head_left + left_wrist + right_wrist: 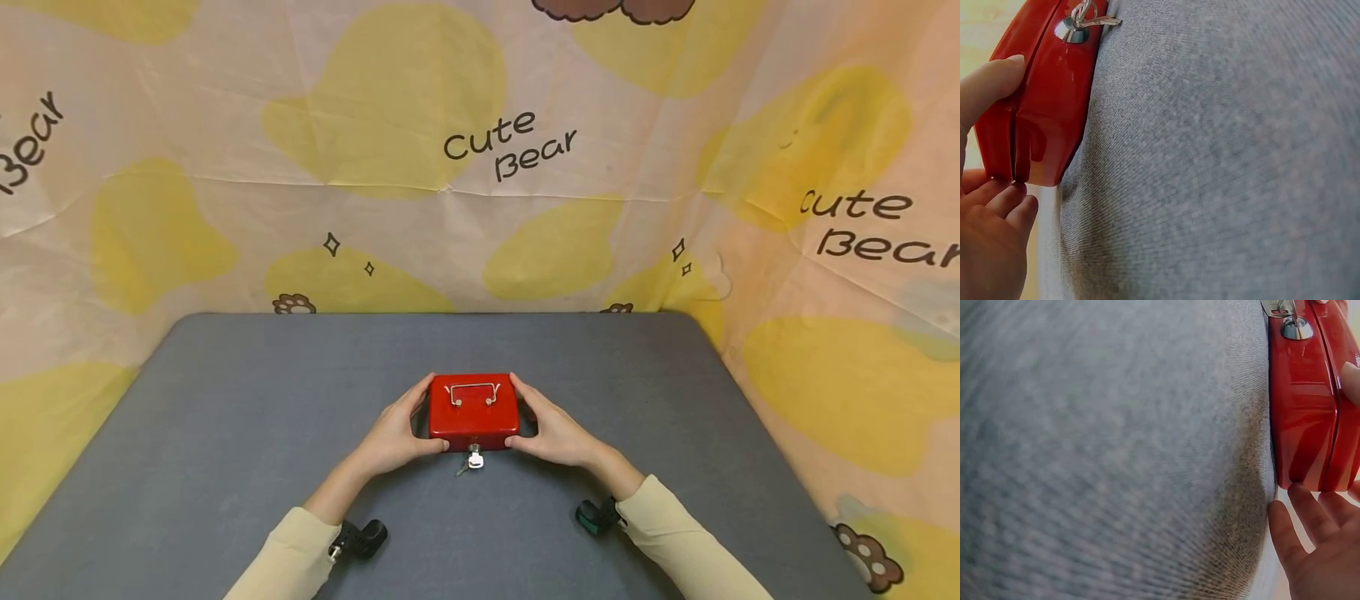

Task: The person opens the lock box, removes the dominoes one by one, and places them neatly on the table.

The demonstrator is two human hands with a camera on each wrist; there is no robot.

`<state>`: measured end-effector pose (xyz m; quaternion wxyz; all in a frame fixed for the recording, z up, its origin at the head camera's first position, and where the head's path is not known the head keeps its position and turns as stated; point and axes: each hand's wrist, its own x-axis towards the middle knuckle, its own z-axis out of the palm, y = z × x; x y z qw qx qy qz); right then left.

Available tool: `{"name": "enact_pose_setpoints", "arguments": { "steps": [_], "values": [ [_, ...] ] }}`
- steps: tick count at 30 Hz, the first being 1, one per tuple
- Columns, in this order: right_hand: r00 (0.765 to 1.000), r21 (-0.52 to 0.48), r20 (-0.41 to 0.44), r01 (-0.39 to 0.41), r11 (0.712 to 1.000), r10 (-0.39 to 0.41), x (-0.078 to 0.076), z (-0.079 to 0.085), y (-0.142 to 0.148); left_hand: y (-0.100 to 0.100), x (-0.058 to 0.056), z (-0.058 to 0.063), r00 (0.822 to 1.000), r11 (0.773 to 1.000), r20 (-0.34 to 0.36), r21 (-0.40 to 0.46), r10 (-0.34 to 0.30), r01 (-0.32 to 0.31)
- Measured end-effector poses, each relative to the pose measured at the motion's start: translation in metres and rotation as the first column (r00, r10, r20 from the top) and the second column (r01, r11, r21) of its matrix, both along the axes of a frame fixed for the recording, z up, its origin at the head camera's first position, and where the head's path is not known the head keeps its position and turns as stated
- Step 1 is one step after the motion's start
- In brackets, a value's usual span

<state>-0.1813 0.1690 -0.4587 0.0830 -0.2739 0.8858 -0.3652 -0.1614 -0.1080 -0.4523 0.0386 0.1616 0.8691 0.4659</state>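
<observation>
A red metal cash box rests on the grey table with its lid down and a wire handle on top. Keys hang from the round lock in its front face. My left hand holds the box's left end, its thumb against the front near the lid seam and its fingers reaching along the side. At the opposite end, my right hand grips in a mirrored way. Both wrist views show fingertips touching the box's end walls, and the box bottom meets the cloth surface.
Grey fabric covers the table, which has rounded far corners. Behind and beside it hangs a yellow-patterned cloth with bear lettering. Small black devices are strapped at both wrists, near the cream sleeves.
</observation>
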Motion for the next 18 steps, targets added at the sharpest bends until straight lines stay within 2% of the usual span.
{"name": "enact_pose_setpoints", "arguments": {
  "steps": [18],
  "values": [
    [0.999, 0.0, 0.025, 0.027, 1.0, -0.027, 0.001, 0.0075, -0.0006, -0.0014, 0.0, 0.003, 1.0, 1.0, -0.011, -0.01, 0.004, -0.004]
  ]
}}
